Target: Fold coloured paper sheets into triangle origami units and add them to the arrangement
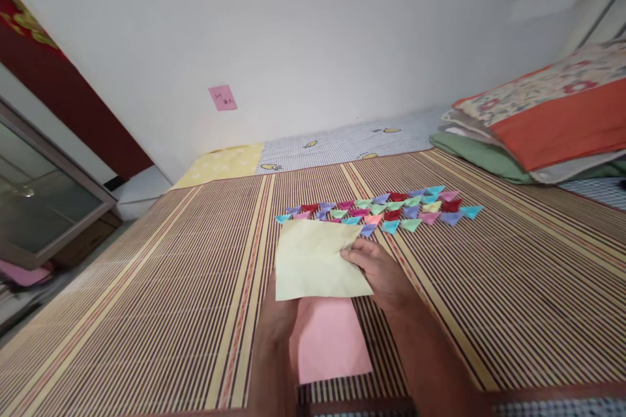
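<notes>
A pale yellow sheet of paper (313,260) is held up in front of me, slightly creased. My right hand (379,270) pinches its right edge, thumb on top. Behind the sheet's lower left part is my left hand (283,313); its fingers are hidden by the paper. Below, a pink sheet of paper (332,342) lies on the striped mat between my forearms. Beyond the yellow sheet, several small folded paper pieces (411,225) in blue, green, red, pink and purple lie in rows.
The striped bamboo mat (195,287) covers the bed. A checked bedsheet (332,143) shows along the white wall, where a pink note (222,98) is stuck. Folded bedding (562,124) is piled at the right. A glass-panelled door (44,189) stands at the left.
</notes>
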`<state>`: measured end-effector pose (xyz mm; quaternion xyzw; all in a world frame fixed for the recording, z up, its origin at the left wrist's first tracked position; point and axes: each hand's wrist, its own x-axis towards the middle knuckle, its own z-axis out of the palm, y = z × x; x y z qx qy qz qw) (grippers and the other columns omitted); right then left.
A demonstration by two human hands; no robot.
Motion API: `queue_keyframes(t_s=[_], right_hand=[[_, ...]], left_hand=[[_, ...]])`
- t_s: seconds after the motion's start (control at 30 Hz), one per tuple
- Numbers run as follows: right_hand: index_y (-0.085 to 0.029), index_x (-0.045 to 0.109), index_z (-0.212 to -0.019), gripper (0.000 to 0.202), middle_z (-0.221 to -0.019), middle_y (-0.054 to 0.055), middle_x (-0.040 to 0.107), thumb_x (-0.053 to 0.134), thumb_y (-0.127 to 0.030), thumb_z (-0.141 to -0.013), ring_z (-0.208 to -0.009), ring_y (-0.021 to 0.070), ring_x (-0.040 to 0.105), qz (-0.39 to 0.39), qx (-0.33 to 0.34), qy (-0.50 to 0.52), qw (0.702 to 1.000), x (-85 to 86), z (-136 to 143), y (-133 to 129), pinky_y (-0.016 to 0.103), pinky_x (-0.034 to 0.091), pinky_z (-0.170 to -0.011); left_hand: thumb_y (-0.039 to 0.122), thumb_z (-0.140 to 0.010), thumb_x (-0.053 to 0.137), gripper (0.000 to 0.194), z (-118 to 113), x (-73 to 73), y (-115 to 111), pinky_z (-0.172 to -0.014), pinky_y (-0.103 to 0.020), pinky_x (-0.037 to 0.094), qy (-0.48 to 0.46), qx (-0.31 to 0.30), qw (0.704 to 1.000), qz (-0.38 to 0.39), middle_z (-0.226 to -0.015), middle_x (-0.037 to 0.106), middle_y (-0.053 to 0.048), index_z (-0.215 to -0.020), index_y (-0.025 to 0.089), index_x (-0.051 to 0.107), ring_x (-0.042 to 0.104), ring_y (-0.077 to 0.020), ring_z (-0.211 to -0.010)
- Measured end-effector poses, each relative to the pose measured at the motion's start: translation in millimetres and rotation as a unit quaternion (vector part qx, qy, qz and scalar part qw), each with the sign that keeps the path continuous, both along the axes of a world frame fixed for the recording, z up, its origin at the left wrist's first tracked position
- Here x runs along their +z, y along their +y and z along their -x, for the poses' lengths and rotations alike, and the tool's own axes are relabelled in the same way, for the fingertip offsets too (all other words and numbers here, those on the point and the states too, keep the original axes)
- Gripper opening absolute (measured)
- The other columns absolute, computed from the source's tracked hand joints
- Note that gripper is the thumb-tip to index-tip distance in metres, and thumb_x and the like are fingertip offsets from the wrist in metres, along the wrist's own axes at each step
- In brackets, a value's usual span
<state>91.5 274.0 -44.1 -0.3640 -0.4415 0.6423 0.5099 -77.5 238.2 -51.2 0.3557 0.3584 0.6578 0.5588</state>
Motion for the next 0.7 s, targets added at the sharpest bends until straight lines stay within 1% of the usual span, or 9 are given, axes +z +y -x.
queue_keyframes(t_s=[0.13,0.2,0.23,0.3,0.37,0.47,0.53,0.63,0.7], right_hand=[[-0.016,0.070,-0.075,0.021,-0.059,0.002,0.071,0.072,-0.037,-0.074,-0.045,0.0120,0.058,0.000,0.069,-0.011,0.998,0.0,6.3,-2.5,0.022,0.040,-0.046],[-0.014,0.070,-0.076,0.025,-0.058,0.002,0.069,0.071,-0.039,-0.077,-0.041,0.0097,0.053,-0.003,0.090,-0.023,0.996,-0.1,5.3,-2.1,0.020,0.033,-0.041],[-0.014,0.071,-0.078,0.028,-0.059,0.002,0.070,0.070,-0.042,-0.079,-0.041,0.0095,0.054,-0.005,0.094,-0.025,0.995,-0.1,4.0,-1.6,0.020,0.032,-0.041],[-0.015,0.072,-0.085,0.038,-0.066,0.003,0.072,0.064,-0.052,-0.086,-0.049,0.0109,0.058,-0.021,0.073,-0.025,0.997,0.2,1.3,-0.1,0.020,0.038,-0.045],[-0.016,0.073,-0.089,0.044,-0.075,0.004,0.073,0.061,-0.059,-0.089,-0.060,0.0136,0.062,-0.058,0.039,-0.034,0.997,0.3,0.2,1.0,0.023,0.045,-0.053],[-0.018,0.074,-0.100,0.036,-0.089,0.005,0.075,0.074,-0.050,-0.083,-0.073,0.0171,0.066,-0.106,0.031,-0.050,0.993,-1.2,3.3,1.6,0.027,0.051,-0.066],[-0.018,0.074,-0.105,0.036,-0.088,0.004,0.075,0.080,-0.040,-0.078,-0.071,0.0171,0.065,-0.103,0.021,-0.061,0.993,-3.8,6.6,2.2,0.029,0.051,-0.066],[-0.015,0.075,-0.102,0.032,-0.077,0.002,0.074,0.079,-0.036,-0.077,-0.059,0.0151,0.059,-0.087,-0.017,-0.097,0.991,-7.1,8.4,3.5,0.028,0.048,-0.057],[-0.014,0.076,-0.098,0.029,-0.073,0.002,0.073,0.077,-0.034,-0.078,-0.057,0.0151,0.058,-0.089,-0.001,-0.112,0.990,-6.8,7.0,3.7,0.027,0.047,-0.056]], left_hand=[[0.025,-0.065,0.090,0.033,-9.7,-0.1,2.8,-0.084,-0.041,0.056,0.024,0.036,0.999,-0.014,-0.089,0.078,-0.008,-0.094,0.021,0.077,0.071,-0.0300,-0.096],[0.024,-0.065,0.090,0.027,-10.6,-0.9,5.0,-0.080,-0.036,0.054,0.029,0.061,0.998,-0.019,-0.084,0.077,-0.005,-0.088,0.019,0.077,0.070,-0.0243,-0.087],[0.024,-0.066,0.090,0.023,-10.4,-1.4,6.0,-0.075,-0.031,0.053,0.033,0.080,0.996,-0.018,-0.079,0.075,-0.004,-0.084,0.018,0.076,0.068,-0.0201,-0.079],[0.026,-0.067,0.090,0.021,-10.0,-1.9,7.7,-0.060,-0.024,0.047,0.031,0.115,0.993,-0.003,-0.072,0.071,-0.001,-0.076,0.015,0.074,0.061,-0.0129,-0.063],[0.028,-0.064,0.091,0.025,-11.2,-1.2,8.5,-0.052,-0.022,0.041,0.017,0.134,0.991,0.020,-0.065,0.067,0.001,-0.074,0.014,0.073,0.054,-0.0092,-0.054],[0.027,-0.059,0.093,0.030,-15.3,1.6,8.2,-0.050,-0.021,0.040,0.003,0.138,0.990,0.041,-0.064,0.066,0.001,-0.077,0.013,0.073,0.053,-0.0088,-0.051],[0.029,-0.061,0.092,0.031,-17.4,3.0,7.3,-0.051,-0.021,0.042,0.006,0.128,0.991,0.042,-0.066,0.067,0.000,-0.082,0.013,0.075,0.055,-0.0095,-0.053],[0.033,-0.068,0.089,0.029,-16.2,3.0,6.0,-0.051,-0.021,0.040,0.006,0.124,0.992,0.031,-0.068,0.066,0.000,-0.085,0.013,0.075,0.053,-0.0098,-0.056],[0.035,-0.070,0.087,0.028,-13.4,2.2,5.2,-0.049,-0.021,0.038,0.013,0.148,0.988,0.032,-0.068,0.065,0.000,-0.081,0.013,0.073,0.051,-0.0097,-0.056]])
